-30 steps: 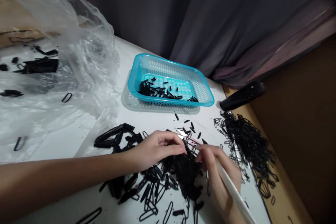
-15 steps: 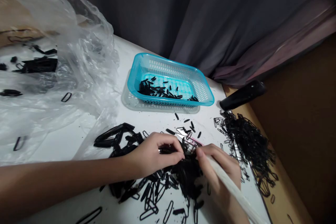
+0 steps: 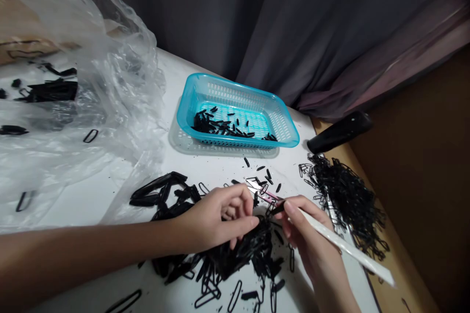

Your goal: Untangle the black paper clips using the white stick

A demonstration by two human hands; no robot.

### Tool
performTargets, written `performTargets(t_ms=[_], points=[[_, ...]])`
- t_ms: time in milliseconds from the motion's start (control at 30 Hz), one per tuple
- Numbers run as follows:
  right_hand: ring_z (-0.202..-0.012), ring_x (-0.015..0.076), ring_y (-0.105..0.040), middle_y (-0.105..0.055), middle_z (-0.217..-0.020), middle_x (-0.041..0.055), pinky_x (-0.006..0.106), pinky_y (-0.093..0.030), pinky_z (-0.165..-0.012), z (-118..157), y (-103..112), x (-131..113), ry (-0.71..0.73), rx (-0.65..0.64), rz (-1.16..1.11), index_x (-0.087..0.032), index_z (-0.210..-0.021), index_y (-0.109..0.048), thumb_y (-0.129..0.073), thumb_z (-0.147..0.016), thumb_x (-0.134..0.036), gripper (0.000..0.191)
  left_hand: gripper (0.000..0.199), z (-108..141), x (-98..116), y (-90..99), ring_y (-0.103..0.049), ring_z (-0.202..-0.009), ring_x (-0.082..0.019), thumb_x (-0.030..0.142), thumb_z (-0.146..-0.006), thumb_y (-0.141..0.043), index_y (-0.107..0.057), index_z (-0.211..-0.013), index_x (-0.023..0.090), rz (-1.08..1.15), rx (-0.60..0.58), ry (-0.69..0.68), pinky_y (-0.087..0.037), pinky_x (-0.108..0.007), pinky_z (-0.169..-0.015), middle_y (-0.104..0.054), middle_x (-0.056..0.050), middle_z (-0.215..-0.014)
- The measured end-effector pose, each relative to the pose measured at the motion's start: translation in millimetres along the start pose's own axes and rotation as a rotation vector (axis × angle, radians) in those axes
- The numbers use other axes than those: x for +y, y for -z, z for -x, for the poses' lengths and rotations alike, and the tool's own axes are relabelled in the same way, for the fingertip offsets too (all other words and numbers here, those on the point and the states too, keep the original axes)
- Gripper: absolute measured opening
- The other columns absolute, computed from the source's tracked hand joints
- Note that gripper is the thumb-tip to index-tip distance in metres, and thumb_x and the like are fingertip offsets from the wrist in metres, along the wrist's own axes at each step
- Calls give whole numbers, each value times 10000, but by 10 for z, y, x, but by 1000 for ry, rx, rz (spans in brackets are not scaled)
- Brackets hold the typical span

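My left hand is over a pile of black pieces, its fingers curled and the thumb held apart from them; no piece shows between the fingertips. My right hand, to its right, is closed on a white stick-like tool, which slants down to the right. A small dark piece sticks out at the fingertips of that hand. Just beyond the hands lie small scissors with pink handles, among loose black loops and bits.
A blue basket holding small black pieces stands on the white table. Crumpled clear plastic covers the left side. At the right are a heap of thin black loops and a black cylindrical object.
My left hand's thumb and fingers have parted. My right hand has turned, swinging the white tool to a flatter slant, and a dark piece now shows at its fingertips.
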State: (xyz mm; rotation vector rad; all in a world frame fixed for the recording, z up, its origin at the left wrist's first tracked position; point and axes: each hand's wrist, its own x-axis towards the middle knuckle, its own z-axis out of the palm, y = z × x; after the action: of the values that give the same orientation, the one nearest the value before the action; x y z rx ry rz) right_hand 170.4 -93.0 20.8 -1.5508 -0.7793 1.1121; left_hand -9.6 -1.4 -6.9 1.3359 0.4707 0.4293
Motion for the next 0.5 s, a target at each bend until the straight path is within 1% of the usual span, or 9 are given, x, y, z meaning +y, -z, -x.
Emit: performTargets(t_ms=[33,100,167,267,333,400,467,500], points=[[-446,82,-412,-578,-514,-14,188,-288,-416,1,-12,11,-9,-34,-28,-187,-728,-704,-764,-760,-445,266,153,-3,-8,-8,-541,-573,-112,313,-844,-629,-530,-836,196,-12,35,-22,-432,-236,-565,-553,43,-678],[-468,97,-469,-632,-568,6,187,-328,-413,3,-29,39,-25,-90,-61,-193,-760,-713,-782,-749,-417,235,206,-15,-22,-15,-579,-718,-136,296,-790,-712,-589,-920,195,-91,104,-121,-461,-258,-679,-598,17,-797],[-479,98,-497,-640,-575,2,183,-359,-423,6,-39,67,-27,-130,-63,-196,-767,-714,-784,-756,-392,208,193,-31,-31,-12,-591,-827,-158,276,-766,-756,-660,-910,191,-160,140,-196,-455,-277,-779,-639,-8,-867],[-474,79,-489,-614,-554,-22,167,-376,-443,17,-47,87,-14,-148,-52,-197,-745,-702,-780,-771,-359,181,79,-56,-35,2,-607,-803,-157,249,-786,-749,-717,-816,184,-120,148,-230,-452,-277,-789,-672,-13,-830],[-490,77,-490,-625,-581,-21,159,-371,-443,23,-53,83,-8,-148,-57,-197,-734,-692,-779,-774,-351,181,53,-74,-34,14,-598,-758,-150,231,-782,-749,-737,-785,179,-60,163,-228,-447,-269,-749,-674,-13,-788],[-514,81,-496,-639,-617,-13,155,-360,-439,27,-62,73,-7,-148,-56,-197,-729,-679,-771,-782,-358,192,56,-92,-36,27,-582,-746,-145,227,-771,-751,-747,-798,178,8,173,-196,-432,-261,-712,-667,-13,-784],[-522,84,-493,-634,-627,-10,157,-351,-437,32,-71,69,-1,-136,-37,-196,-734,-667,-761,-790,-370,205,91,-108,-48,39,-575,-770,-142,248,-768,-750,-733,-817,173,113,142,-129,-423,-255,-713,-656,-10,-803],[-517,84,-486,-622,-616,-13,159,-347,-436,35,-75,70,6,-128,-22,-195,-738,-661,-757,-793,-375,211,118,-114,-57,44,-568,-769,-137,267,-768,-750,-716,-825,170,174,108,-85,-419,-252,-713,-647,-5,-803]])
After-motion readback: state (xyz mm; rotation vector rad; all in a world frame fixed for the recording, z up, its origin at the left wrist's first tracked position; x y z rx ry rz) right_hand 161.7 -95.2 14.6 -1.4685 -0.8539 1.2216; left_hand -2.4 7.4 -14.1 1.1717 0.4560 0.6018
